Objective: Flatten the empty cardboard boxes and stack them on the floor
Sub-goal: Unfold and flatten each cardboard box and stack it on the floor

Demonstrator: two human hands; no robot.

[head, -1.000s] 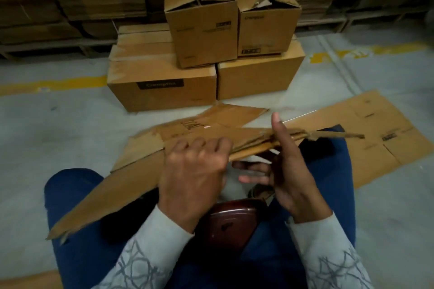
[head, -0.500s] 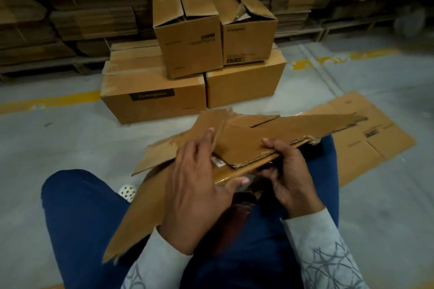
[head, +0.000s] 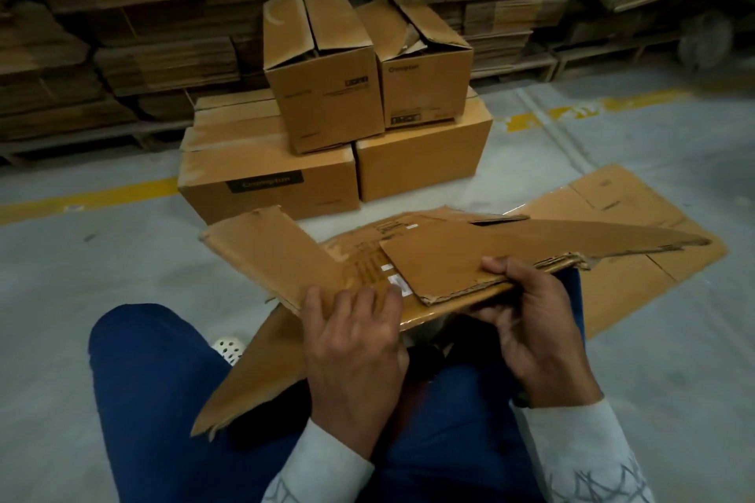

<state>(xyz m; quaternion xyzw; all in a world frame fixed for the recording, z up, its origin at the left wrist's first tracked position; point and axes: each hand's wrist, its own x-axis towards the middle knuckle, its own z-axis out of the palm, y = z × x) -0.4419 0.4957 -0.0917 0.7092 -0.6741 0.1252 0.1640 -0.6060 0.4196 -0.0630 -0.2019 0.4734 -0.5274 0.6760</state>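
Pinching the flat box at its near edge, the right hand has its thumb on top and its fingers curled beneath; the left hand lies on the top face with fingers fairly straight, pressing down, thumb hidden. The flat box hangs over the person's lap, above the floor; one flap juts up to the left, another slopes down past the left knee.

Ahead stand four boxes: the left large box and right large box sit side by side on the floor, tops shut; on them stand the left small box, flaps nearly shut, and the right small box, its crumpled flaps sagging inward; what they hold cannot be seen.

A sheet of flattened card lies on the floor to the right, partly hidden by the flat box; a white shoe shows between left knee and flap; stacks of flat card line the back; a yellow line crosses the floor.
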